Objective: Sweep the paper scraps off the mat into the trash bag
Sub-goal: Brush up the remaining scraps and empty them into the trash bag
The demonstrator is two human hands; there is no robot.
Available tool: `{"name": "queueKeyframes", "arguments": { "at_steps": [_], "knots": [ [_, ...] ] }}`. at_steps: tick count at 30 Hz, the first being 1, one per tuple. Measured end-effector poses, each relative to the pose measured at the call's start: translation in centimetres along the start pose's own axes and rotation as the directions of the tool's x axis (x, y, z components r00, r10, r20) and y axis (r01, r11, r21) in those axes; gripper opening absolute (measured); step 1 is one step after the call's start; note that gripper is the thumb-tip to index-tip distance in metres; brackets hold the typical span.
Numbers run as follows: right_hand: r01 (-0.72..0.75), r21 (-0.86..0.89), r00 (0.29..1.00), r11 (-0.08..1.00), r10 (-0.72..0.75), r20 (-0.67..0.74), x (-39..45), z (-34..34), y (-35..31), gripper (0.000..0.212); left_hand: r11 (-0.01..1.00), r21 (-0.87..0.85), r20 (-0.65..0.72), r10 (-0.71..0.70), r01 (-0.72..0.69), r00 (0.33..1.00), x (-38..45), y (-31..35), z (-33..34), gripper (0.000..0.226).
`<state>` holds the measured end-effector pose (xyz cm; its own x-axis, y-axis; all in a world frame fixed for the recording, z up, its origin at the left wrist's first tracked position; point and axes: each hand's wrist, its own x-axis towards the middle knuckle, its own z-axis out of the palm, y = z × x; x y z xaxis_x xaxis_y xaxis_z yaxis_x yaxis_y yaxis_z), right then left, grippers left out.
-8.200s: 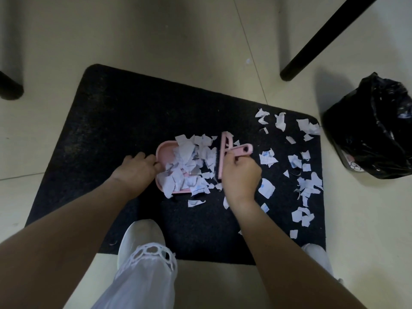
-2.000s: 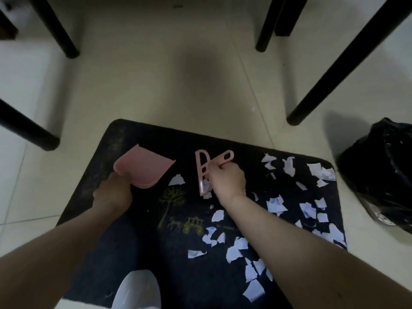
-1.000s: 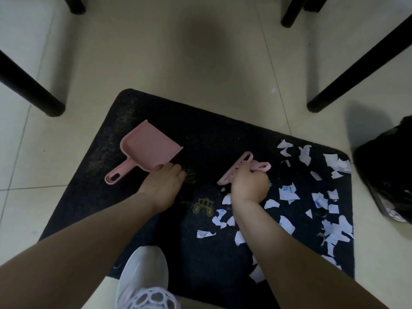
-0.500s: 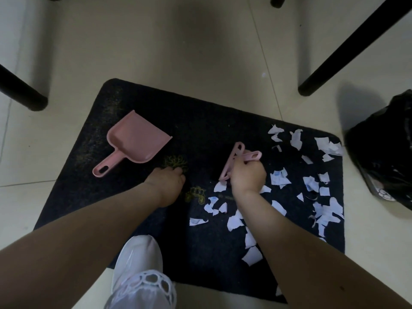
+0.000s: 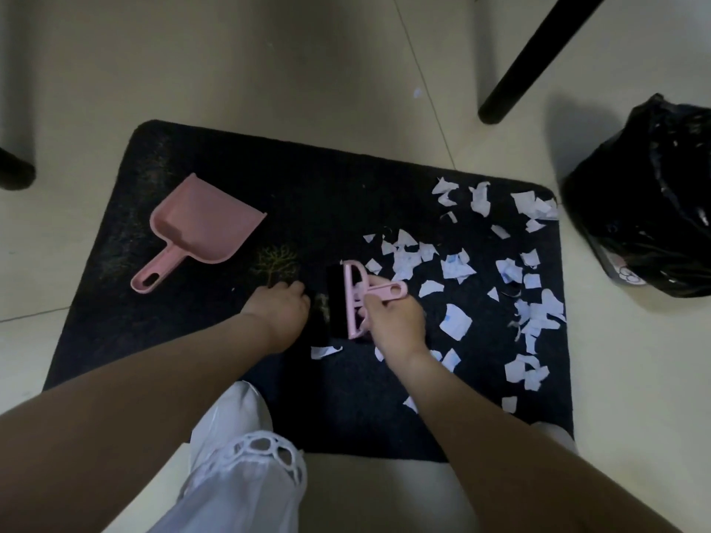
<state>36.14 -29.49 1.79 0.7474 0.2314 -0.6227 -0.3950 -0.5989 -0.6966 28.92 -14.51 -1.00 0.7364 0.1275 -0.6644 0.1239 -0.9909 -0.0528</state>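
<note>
Right hand (image 5: 394,325) wrapped around the handle of the pink brush (image 5: 356,298), bristles down on the mat (image 5: 215,340) near its middle. Left hand (image 5: 282,305) planted knuckles-down on the mat just beside the bristles, fingers curled under, holding nothing as far as can be seen. Pink dustpan (image 5: 200,228) lying unheld toward the mat's left side, mouth facing the middle, well apart from the mess. Paper scraps (image 5: 454,263) scattered over the right half, thick along the right edge and into the far right corner. Trash bag (image 5: 650,209) sitting off the mat on the floor, beyond that right edge.

Risks from here: a hard flick toward the right edge likely sending light scraps onto the floor short of the bag. Sweeping leftward with nobody steadying the pan, likely just shoving it away. One scrap near the front edge, beside the forearm, easy to miss. Mat pile possibly snagging thin bits.
</note>
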Motion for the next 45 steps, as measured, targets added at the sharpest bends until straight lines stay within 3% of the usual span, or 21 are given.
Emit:
{"name": "queueKeyframes", "arguments": {
  "at_steps": [6,9,11,17,25,30,35,38,45],
  "knots": [
    [0.003,0.047,0.986,0.999,0.005,-0.168,1.0,-3.4,-0.5,0.019,1.0,0.001,0.004,0.028,-0.028,1.0,-0.8,-0.2,1.0,0.047],
    [-0.056,0.243,0.995,0.968,0.075,-0.067,-0.6,-2.4,-0.5,0.023,0.999,0.013,0.01,0.036,-0.036,0.999,-0.8,-0.4,0.7,0.047],
    [-0.127,0.263,0.992,0.957,0.123,0.031,-2.4,-0.7,0.5,0.026,0.999,0.02,0.018,0.043,-0.043,0.999,-0.7,-0.5,0.4,0.05],
    [-0.167,0.198,0.983,0.966,0.148,0.104,-5.1,3.3,3.3,0.029,0.998,0.035,0.011,0.051,-0.051,0.999,-0.8,-0.4,0.7,0.052],
    [0.041,-0.126,0.999,0.991,-0.038,0.028,-1.4,-2.4,0.5,0.027,0.994,0.055,0.023,0.094,-0.095,0.995,-1.1,0.1,1.2,0.051],
    [0.107,0.035,0.991,0.994,-0.103,-0.084,-0.1,-3.6,-0.8,0.033,0.992,0.061,0.028,0.112,-0.114,0.993,-1.0,0.2,1.4,0.05],
    [0.131,0.069,0.99,0.989,-0.135,0.052,-0.1,-0.9,-0.8,0.033,0.992,0.079,0.034,0.1,-0.102,0.994,-0.8,0.4,1.4,0.049],
    [0.124,-0.007,0.988,0.992,-0.122,0.099,0.6,0.0,-0.9,0.03,0.991,0.085,0.054,0.096,-0.1,0.994,-0.8,0.6,1.3,0.05],
    [0.079,-0.093,0.991,0.993,-0.088,-0.098,3.7,-4.1,-2.3,0.023,0.99,0.088,0.059,0.104,-0.109,0.993,-0.8,0.4,1.4,0.052]
  ]
}}
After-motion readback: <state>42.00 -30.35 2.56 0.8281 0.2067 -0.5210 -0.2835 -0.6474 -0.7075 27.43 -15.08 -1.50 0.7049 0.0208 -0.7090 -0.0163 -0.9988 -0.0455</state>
